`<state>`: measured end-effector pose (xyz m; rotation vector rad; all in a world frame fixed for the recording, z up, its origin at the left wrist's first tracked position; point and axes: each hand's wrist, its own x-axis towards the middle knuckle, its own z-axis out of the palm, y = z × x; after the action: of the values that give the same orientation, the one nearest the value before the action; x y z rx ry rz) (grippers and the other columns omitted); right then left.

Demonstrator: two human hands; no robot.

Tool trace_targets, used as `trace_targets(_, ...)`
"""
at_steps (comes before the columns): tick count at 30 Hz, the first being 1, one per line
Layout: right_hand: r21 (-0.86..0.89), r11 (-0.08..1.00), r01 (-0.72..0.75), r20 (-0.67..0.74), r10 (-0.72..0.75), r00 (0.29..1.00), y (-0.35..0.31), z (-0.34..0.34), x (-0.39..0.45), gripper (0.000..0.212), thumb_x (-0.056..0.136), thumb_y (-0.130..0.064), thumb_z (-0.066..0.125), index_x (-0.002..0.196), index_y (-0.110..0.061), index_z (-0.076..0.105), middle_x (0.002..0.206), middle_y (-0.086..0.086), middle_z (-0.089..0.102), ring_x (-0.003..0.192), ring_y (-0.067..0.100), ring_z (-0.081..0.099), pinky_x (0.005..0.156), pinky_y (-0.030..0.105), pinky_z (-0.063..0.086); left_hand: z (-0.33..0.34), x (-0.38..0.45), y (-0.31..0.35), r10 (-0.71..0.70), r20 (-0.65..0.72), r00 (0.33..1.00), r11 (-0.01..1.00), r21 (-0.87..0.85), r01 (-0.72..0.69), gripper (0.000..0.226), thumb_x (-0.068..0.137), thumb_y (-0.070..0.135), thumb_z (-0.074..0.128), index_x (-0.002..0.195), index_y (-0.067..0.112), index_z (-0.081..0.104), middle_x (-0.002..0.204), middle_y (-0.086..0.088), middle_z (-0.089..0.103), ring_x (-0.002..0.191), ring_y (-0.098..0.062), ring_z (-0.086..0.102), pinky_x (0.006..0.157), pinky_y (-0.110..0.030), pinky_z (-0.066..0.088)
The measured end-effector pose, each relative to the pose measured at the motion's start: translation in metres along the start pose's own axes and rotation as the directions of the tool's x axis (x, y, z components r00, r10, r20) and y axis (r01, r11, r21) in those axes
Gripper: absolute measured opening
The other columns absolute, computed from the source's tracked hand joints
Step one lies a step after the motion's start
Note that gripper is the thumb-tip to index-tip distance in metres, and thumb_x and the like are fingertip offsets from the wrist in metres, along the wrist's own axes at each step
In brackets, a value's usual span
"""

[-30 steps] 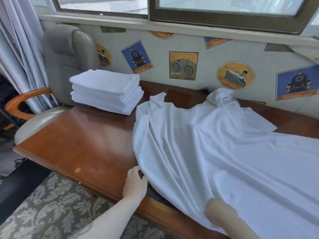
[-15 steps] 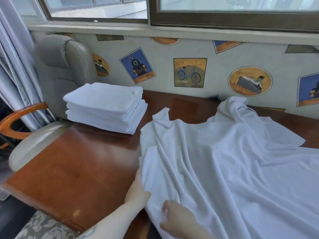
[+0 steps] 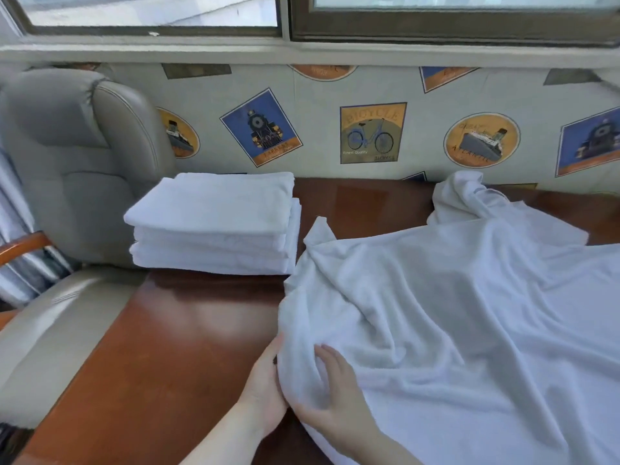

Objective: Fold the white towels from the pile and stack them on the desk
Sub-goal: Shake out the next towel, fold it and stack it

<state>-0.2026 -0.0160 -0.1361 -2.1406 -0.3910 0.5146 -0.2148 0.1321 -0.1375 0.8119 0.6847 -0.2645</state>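
A person's left hand (image 3: 265, 394) and right hand (image 3: 335, 394) meet at the near-left edge of a large, unfolded white terry towel (image 3: 453, 323) spread in loose wrinkles over a glossy reddish-brown wooden counter (image 3: 188, 330). The left hand lies alongside the hem with its fingers (image 3: 273, 350) tucked at the cloth's edge, seemingly pinching it, though the cloth hides the tips; the right hand rests on top with fingers (image 3: 323, 355) spread and relaxed, pressing the fabric flat, not gripping. The step in hand appears to be finding and squaring the near corner before the first fold. To do it well, the right fingers would best slide away from the left along the hem until both hold a true corner, then draw the edge taut so the ridges running away from the fingers smooth out; folding over trapped creases would give a lumpy bundle. Beyond the fingers and to their left sits a neat stack of folded white towels (image 3: 214, 226), apart from the loose towel's raised far-left tip, which suggests the task is well along. The far-right end of the towel bunches up against a pale wall papered with train, bicycle and ship poster prints (image 3: 372, 132). A grey leather armchair (image 3: 77, 156) stands left of the stack.
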Motion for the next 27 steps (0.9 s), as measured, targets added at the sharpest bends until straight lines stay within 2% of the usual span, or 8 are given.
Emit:
trace_targets(4,-0.162,0.986,-0.039,-0.125,0.019,0.992,-0.035,0.039,-0.002,0.087,0.069,-0.046,0.063,0.146,-0.040,0.024,0.137,-0.026,0.041,0.123,-0.002,0.047,0.097,0.016,0.038,-0.033,-0.007,0.031,-0.058,0.140,0.988,0.988,0.149,0.037,0.055,0.059,0.013,0.078,0.109,-0.007,0.069,0.110,-0.027,0.067,0.096,-0.038,0.069,0.073,-0.038,0.058)
trace_targets(8,-0.318,0.947,-0.044,-0.111,0.008,0.994,-0.045,0.064,-0.021,0.077,0.082,-0.018,0.043,0.147,-0.052,0.021,0.130,-0.018,0.049,0.121,0.007,0.046,0.093,0.022,0.041,-0.065,-0.031,0.047,-0.003,0.220,0.975,0.956,0.288,-0.062,0.057,0.062,0.020,0.080,0.115,0.003,0.069,0.119,-0.024,0.066,0.112,-0.039,0.063,0.099,-0.046,0.048)
trace_targets(11,-0.333,0.943,-0.017,0.043,0.033,0.999,-0.047,0.074,-0.029,0.062,0.081,-0.018,0.046,0.137,-0.043,0.045,0.119,-0.007,0.050,0.116,0.014,0.046,0.092,0.027,0.041,-0.093,-0.046,0.046,0.074,0.042,0.996,0.960,0.268,-0.082,0.046,0.072,0.018,0.078,0.115,0.005,0.068,0.114,-0.018,0.070,0.108,-0.036,0.065,0.102,-0.047,0.046)
trace_targets(15,-0.363,0.931,0.033,0.255,0.066,0.965,-0.055,0.086,-0.029,0.048,0.083,-0.021,0.056,0.129,-0.032,0.058,0.126,-0.003,0.052,0.124,0.016,0.041,0.103,0.030,0.034,-0.127,-0.067,0.047,0.240,-0.285,0.928,0.884,0.459,-0.087,0.011,0.086,0.013,0.068,0.095,0.007,0.068,0.092,-0.013,0.071,0.080,-0.030,0.065,0.066,-0.035,0.047)
trace_targets(21,-0.402,0.844,0.355,0.186,-0.304,0.934,-0.067,0.107,-0.043,0.079,0.069,-0.053,0.064,0.141,-0.046,0.032,0.145,-0.017,0.030,0.134,0.004,0.024,0.110,0.022,0.011,-0.169,-0.102,0.065,0.507,-0.317,0.802,0.645,0.756,-0.109,0.024,0.088,0.024,0.069,0.070,0.009,0.068,0.068,-0.007,0.067,0.065,-0.026,0.056,0.060,-0.035,0.039)
trace_targets(24,-0.475,0.803,0.359,0.307,-0.231,0.923,-0.068,0.132,-0.059,0.104,0.064,-0.058,0.075,0.146,-0.048,0.012,0.160,-0.013,0.008,0.147,0.006,0.004,0.119,0.035,0.000,-0.177,-0.103,0.067,0.471,-0.319,0.822,0.591,0.807,-0.025,0.037,0.086,0.025,0.069,0.059,0.009,0.048,0.058,-0.001,0.048,0.058,-0.023,0.043,0.058,-0.033,0.027)
trace_targets(25,-0.561,0.764,0.319,0.287,-0.182,0.940,-0.069,0.141,-0.067,0.112,0.060,-0.054,0.080,0.147,-0.045,0.011,0.161,-0.013,0.008,0.148,0.006,0.007,0.120,0.041,0.007,-0.178,-0.104,0.064,0.457,-0.308,0.834,0.549,0.836,0.008,0.041,0.086,0.025,0.067,0.060,0.012,0.038,0.059,-0.002,0.037,0.058,-0.021,0.035,0.059,-0.033,0.022)
trace_targets(27,-0.651,0.728,0.214,0.179,-0.127,0.976,-0.066,0.153,-0.077,0.116,0.032,-0.057,0.086,0.134,-0.035,0.036,0.143,-0.008,0.053,0.129,0.008,0.053,0.099,0.038,0.049,-0.178,-0.102,0.058,0.440,-0.286,0.851,0.500,0.865,0.032,0.044,0.087,0.023,0.064,0.064,0.016,0.028,0.062,-0.001,0.027,0.060,-0.019,0.027,0.061,-0.033,0.018)
